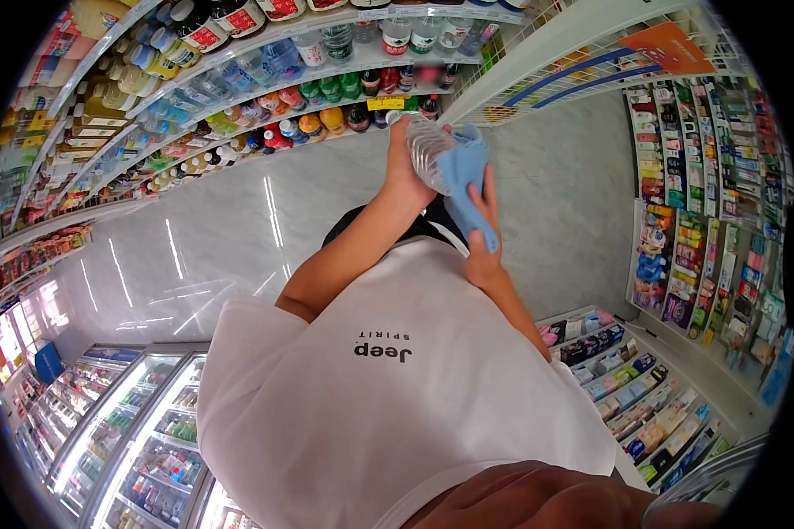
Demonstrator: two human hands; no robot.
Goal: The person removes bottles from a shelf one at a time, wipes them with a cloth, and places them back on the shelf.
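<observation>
A clear ribbed plastic bottle [425, 145] is held out in front of my body, above the grey floor. My left hand [403, 167] is closed around its left side, near the end by the shelves. A light blue cloth [463, 167] covers the bottle's right side and hangs down below it. My right hand [483, 216] grips this cloth, its fingers closed on the folds and pressing it against the bottle. Part of the bottle is hidden under the cloth and fingers.
Curved-looking shelves [326, 66] of bottled drinks stand ahead and left. A white wire-mesh rack end [538, 79] is ahead on the right. Shelves of packaged goods [715, 176] line the right side. Glass-door fridges [141, 423] stand at lower left, low shelves [635, 379] at lower right.
</observation>
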